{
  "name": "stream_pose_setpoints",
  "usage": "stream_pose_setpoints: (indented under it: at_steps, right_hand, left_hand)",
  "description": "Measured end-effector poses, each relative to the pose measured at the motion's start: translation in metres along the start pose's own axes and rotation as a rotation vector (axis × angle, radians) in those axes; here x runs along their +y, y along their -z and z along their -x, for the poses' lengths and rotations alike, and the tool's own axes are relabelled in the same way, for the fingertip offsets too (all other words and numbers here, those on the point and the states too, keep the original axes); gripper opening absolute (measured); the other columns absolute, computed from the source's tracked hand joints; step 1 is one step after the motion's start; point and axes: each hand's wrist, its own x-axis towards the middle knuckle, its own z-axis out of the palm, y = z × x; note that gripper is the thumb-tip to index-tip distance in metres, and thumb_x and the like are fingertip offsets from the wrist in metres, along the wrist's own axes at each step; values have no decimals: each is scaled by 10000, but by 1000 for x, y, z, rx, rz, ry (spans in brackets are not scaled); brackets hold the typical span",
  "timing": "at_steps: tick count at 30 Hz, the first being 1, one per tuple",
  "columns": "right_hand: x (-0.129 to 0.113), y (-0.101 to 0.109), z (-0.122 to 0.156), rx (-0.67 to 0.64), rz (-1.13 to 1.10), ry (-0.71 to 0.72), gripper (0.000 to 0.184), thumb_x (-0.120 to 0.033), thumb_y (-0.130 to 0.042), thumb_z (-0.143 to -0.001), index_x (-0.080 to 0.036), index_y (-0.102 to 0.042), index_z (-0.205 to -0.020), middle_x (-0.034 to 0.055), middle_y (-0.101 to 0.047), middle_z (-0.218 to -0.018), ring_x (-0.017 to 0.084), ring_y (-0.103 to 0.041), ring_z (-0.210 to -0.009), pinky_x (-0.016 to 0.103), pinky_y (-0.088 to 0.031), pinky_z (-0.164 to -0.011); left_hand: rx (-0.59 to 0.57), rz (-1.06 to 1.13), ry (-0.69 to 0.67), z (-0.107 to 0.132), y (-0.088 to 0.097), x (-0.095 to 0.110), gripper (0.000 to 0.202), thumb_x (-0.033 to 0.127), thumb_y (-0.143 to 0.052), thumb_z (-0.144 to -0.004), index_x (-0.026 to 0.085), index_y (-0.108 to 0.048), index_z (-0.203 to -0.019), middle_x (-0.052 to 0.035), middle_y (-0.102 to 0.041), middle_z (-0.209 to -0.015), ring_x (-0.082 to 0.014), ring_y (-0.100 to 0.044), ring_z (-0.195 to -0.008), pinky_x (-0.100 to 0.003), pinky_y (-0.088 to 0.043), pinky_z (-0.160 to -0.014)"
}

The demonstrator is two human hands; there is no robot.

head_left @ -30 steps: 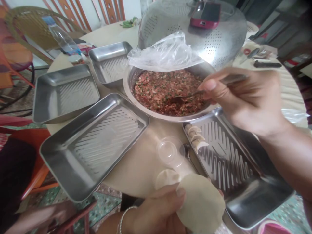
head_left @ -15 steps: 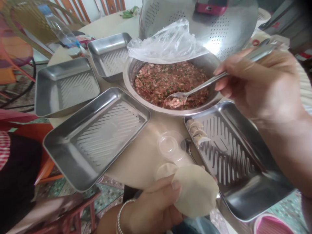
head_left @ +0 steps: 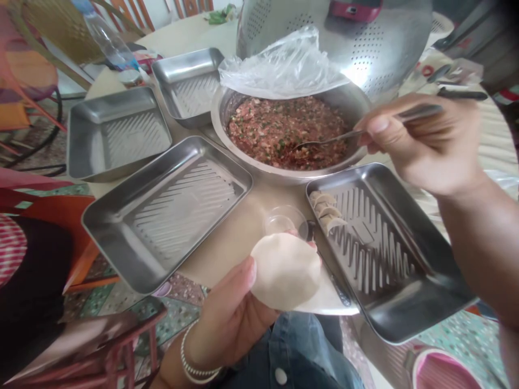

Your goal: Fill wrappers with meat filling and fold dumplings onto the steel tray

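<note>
A round, pale dumpling wrapper (head_left: 286, 273) rests on the fingers of my left hand (head_left: 233, 310), its edge held under the thumb. My right hand (head_left: 425, 143) grips a metal spoon (head_left: 334, 139) by its handle. The spoon's bowl is sunk into the minced meat filling (head_left: 284, 127), which is flecked with green. A large metal bowl (head_left: 259, 168) holds the filling, and a clear plastic bag (head_left: 284, 67) lies over its far rim. Several folded dumplings (head_left: 327, 210) sit in a row along the left side of the right-hand metal tray (head_left: 377, 292).
Three more metal trays, the nearest tray (head_left: 174, 216), a left tray (head_left: 121, 135) and a back tray (head_left: 188, 89), stand left of the bowl. A clear plastic cup (head_left: 279, 219) is beyond my left hand. A perforated metal lid (head_left: 389, 48) leans behind. Someone sits at the left edge.
The spoon's bowl has gone from resting on top with some meat to being dug into the filling. My left hand has moved left and up, turning the wrapper flatter.
</note>
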Motion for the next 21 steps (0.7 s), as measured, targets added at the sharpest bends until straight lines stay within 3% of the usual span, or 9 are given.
stream_pose_setpoints:
  at_steps: [3,5,12,14,17,21]
  right_hand:
    - [-8,8,1,-113,100,187,93,-199,-626,-882,-124,-680,-881,3,-636,-690,46,-562,-607,214,-411,-535]
    - [-8,10,0,-123,28,169,89,-200,-616,-890,-143,-683,-875,-14,-635,-691,37,-562,-604,196,-417,-528]
    - [4,5,-4,23,-352,-19,131,-319,-700,-840,-196,-710,-796,-28,-627,-617,62,-561,-526,187,-383,-397]
    - [6,2,-6,99,-417,-168,175,-327,-729,-809,-174,-699,-731,-17,-607,-562,70,-535,-462,189,-330,-340]
    - [11,-2,-11,218,-449,-414,196,-210,-655,-853,-154,-674,-666,-13,-572,-494,54,-479,-378,172,-278,-306]
    - [20,-4,-15,297,-432,-501,304,-82,-491,-911,-151,-663,-670,-16,-574,-486,30,-448,-342,153,-259,-305]
  left_hand:
    - [18,11,1,3,-1,-2,511,331,-197,-1009,128,-453,-1401,-109,-486,-1438,-224,-430,-1352,-328,-339,-1160]
    - [25,20,8,4,-1,-3,503,325,-208,-1009,121,-465,-1391,-114,-492,-1433,-235,-438,-1346,-336,-341,-1158]
    - [63,69,13,6,-1,-4,485,289,-227,-1010,95,-485,-1372,-131,-526,-1399,-222,-468,-1324,-333,-340,-1150]
    - [74,59,-4,7,-1,-5,482,284,-240,-1007,89,-481,-1375,-133,-524,-1400,-232,-471,-1321,-341,-349,-1145]
    - [118,47,-16,6,-2,-6,469,282,-262,-1000,87,-519,-1341,-133,-538,-1385,-251,-490,-1304,-362,-385,-1121]
    - [148,63,-25,4,-4,-6,443,292,-300,-993,116,-545,-1317,-113,-567,-1360,-230,-511,-1286,-331,-406,-1098]
